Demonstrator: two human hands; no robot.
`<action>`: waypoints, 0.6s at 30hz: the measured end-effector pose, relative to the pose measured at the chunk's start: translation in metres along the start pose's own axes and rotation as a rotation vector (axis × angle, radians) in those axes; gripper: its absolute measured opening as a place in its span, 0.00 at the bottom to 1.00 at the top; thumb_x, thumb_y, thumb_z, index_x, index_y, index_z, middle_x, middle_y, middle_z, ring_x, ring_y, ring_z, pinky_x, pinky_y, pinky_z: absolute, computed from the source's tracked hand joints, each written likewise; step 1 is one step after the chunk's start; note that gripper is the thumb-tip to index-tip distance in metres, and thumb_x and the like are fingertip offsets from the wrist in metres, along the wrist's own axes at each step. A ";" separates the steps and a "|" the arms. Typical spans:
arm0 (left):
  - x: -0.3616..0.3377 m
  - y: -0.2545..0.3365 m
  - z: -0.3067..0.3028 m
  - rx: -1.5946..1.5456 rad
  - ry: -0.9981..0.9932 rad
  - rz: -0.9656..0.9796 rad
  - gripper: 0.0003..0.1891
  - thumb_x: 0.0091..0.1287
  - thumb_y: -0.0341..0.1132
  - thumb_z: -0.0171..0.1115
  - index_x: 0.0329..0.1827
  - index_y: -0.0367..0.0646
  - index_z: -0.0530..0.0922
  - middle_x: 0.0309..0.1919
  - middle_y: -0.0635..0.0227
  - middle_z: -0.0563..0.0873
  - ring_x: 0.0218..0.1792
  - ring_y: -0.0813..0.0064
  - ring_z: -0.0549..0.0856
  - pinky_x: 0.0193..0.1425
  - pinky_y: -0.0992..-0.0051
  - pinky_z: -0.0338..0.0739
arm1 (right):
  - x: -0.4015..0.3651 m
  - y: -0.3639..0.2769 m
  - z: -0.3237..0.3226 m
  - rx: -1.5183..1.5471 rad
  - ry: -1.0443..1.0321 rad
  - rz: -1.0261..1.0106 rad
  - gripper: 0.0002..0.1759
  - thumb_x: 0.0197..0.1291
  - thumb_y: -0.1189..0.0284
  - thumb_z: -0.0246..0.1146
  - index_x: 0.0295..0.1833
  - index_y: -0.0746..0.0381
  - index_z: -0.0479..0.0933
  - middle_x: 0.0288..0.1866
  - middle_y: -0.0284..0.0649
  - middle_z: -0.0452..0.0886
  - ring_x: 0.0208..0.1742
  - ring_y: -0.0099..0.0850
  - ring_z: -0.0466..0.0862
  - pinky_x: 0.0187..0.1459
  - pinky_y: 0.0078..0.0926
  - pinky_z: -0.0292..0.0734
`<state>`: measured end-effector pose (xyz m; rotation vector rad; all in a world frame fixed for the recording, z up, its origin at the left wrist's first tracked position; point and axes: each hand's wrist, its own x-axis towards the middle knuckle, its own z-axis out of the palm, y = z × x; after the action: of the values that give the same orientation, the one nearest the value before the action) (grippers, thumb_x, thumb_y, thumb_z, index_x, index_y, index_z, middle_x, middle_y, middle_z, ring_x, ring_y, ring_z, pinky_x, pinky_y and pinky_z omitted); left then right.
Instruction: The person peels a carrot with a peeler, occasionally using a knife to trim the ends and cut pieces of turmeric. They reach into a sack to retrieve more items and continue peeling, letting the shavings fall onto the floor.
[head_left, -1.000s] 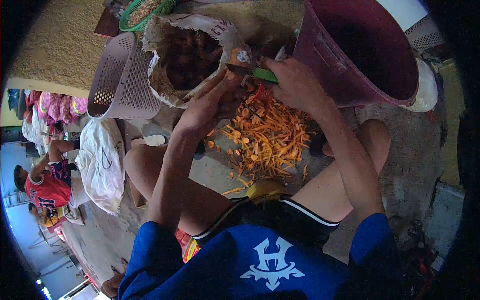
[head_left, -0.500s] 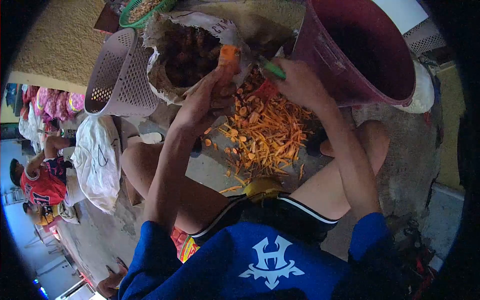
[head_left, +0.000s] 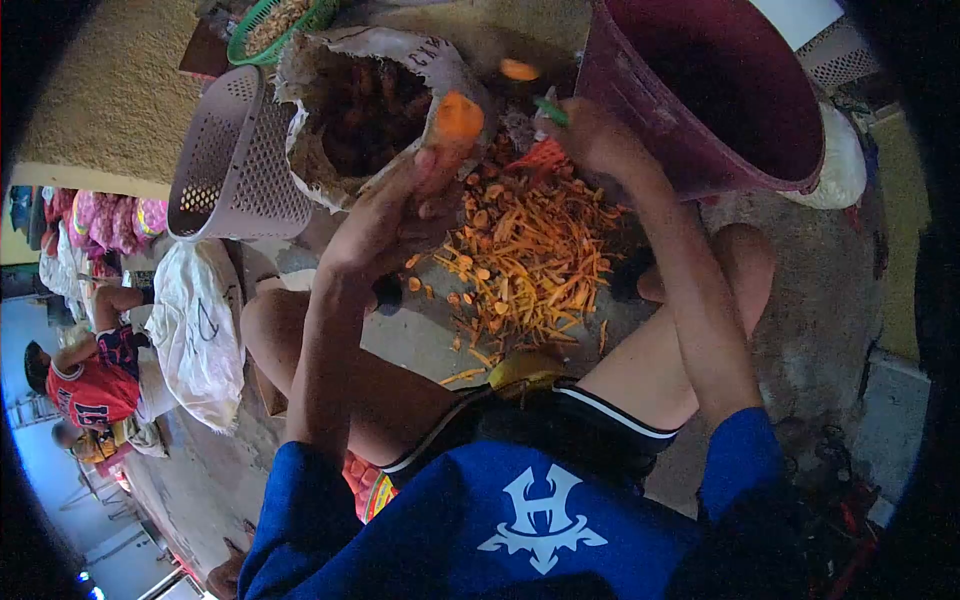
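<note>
My left hand (head_left: 385,220) is closed around a thick orange carrot (head_left: 459,118), whose cut end points up and away from me. To its right, my right hand (head_left: 605,142) grips a green-handled knife (head_left: 551,112); the blade is blurred and hard to make out. A blurred orange carrot slice (head_left: 519,69) shows beyond the two hands, apart from both. Below them, a pile of orange peelings (head_left: 530,265) with several round slices lies on the floor between my legs.
An open woven sack (head_left: 455,65) holding dark roots stands behind my left hand. Beside it is a perforated plastic basket (head_left: 285,165). A large maroon tub (head_left: 650,130) stands at right. Further left are a white sack (head_left: 200,340) and a seated person in red (head_left: 95,390).
The knife has moved slightly away from the carrot, up and right. An orange slice now appears beyond my hands, and the carrot's end shows a broader pale-orange face.
</note>
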<state>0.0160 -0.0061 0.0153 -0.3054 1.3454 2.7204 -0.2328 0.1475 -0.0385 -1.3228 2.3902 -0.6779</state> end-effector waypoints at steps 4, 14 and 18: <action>0.001 0.004 -0.004 0.027 0.079 0.022 0.24 0.80 0.51 0.52 0.71 0.46 0.70 0.28 0.81 0.69 0.23 0.90 0.63 0.24 0.86 0.55 | -0.017 0.002 -0.010 -0.049 0.070 0.014 0.20 0.61 0.68 0.66 0.56 0.66 0.78 0.46 0.58 0.85 0.50 0.55 0.85 0.54 0.51 0.80; 0.004 -0.004 0.013 0.484 0.389 0.035 0.26 0.78 0.48 0.59 0.73 0.46 0.72 0.42 0.81 0.80 0.38 0.87 0.76 0.44 0.84 0.72 | -0.036 -0.046 0.000 -0.227 0.046 -0.257 0.24 0.61 0.71 0.67 0.63 0.65 0.77 0.43 0.57 0.85 0.47 0.53 0.86 0.50 0.49 0.82; 0.008 -0.007 -0.013 0.697 0.378 -0.111 0.27 0.78 0.48 0.58 0.75 0.45 0.70 0.54 0.76 0.83 0.50 0.87 0.78 0.55 0.82 0.73 | -0.024 -0.047 0.004 -0.236 -0.016 -0.112 0.19 0.62 0.71 0.66 0.58 0.65 0.78 0.41 0.57 0.85 0.46 0.54 0.87 0.49 0.49 0.83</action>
<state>0.0114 -0.0128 0.0004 -0.8091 2.1747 1.9887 -0.1860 0.1457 -0.0148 -1.5597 2.4568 -0.4213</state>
